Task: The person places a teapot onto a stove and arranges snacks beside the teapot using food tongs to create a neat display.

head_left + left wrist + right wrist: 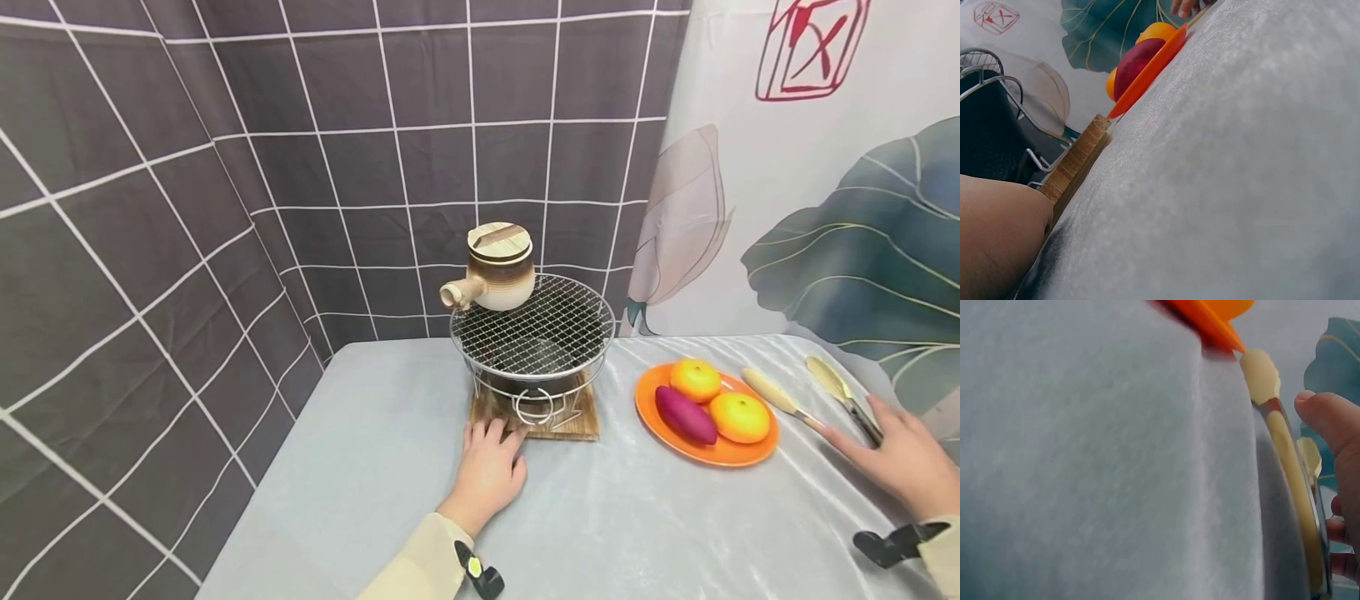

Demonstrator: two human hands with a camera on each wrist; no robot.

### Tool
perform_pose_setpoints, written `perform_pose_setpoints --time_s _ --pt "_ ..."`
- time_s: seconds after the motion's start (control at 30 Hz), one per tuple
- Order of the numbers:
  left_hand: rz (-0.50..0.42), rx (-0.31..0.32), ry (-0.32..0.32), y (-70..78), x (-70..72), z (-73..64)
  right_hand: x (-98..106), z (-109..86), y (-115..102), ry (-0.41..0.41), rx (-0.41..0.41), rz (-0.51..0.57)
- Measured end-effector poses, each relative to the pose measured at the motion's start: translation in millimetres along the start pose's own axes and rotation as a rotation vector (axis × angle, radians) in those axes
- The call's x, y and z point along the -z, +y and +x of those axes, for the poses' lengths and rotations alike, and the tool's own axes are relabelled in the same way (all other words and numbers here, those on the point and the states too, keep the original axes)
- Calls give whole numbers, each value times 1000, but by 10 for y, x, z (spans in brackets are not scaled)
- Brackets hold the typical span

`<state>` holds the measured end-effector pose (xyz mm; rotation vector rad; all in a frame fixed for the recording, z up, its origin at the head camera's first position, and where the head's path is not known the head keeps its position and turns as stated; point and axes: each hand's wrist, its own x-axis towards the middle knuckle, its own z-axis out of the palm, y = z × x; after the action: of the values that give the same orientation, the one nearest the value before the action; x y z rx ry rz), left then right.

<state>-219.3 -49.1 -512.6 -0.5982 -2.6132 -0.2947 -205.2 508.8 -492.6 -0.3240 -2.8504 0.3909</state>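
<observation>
My left hand [487, 467] lies at the front left edge of a wooden board [577, 427], its fingertips touching the board and its thumb apart. On the board stands a round wire grill [547, 333] over a dark bowl-like stove [532, 385]. A clay pot [510, 283] with a wooden lid and side handle sits at the grill's back left. My right hand [907, 458] is spread beside a slim cream-tipped tool [1288, 437] and a second cream-ended metal piece [1310, 459]. Whether these are joined is unclear. Some right fingers are behind the metal in the right wrist view.
An orange plate [652, 421] stands right of the grill, holding two orange fruits [738, 417] and a purple sweet potato [684, 415]. A pale cloth covers the table [360, 467]. Dark tiled fabric [345, 167] and a printed leaf curtain [862, 250] hang behind.
</observation>
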Motion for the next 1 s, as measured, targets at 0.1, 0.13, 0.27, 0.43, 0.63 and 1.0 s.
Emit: perform_pose_setpoints --time_s 0.1,0.13,0.27,0.43,0.63,1.0 --pt "4 -3 6 1 -1 2 -20 -52 44 5 -18 -24" --pt "5 -4 7 2 0 2 -24 -69 51 1 -36 -42" --pt "4 -6 13 5 3 2 -32 -117 53 -49 -126 -129" --pt "0 -3 20 4 9 5 -43 -138 72 -79 -175 -216" --pt "13 -6 10 7 10 -3 -109 -156 155 -45 -174 -241" --pt "8 -17 30 11 0 0 -147 -178 226 8 -110 -122"
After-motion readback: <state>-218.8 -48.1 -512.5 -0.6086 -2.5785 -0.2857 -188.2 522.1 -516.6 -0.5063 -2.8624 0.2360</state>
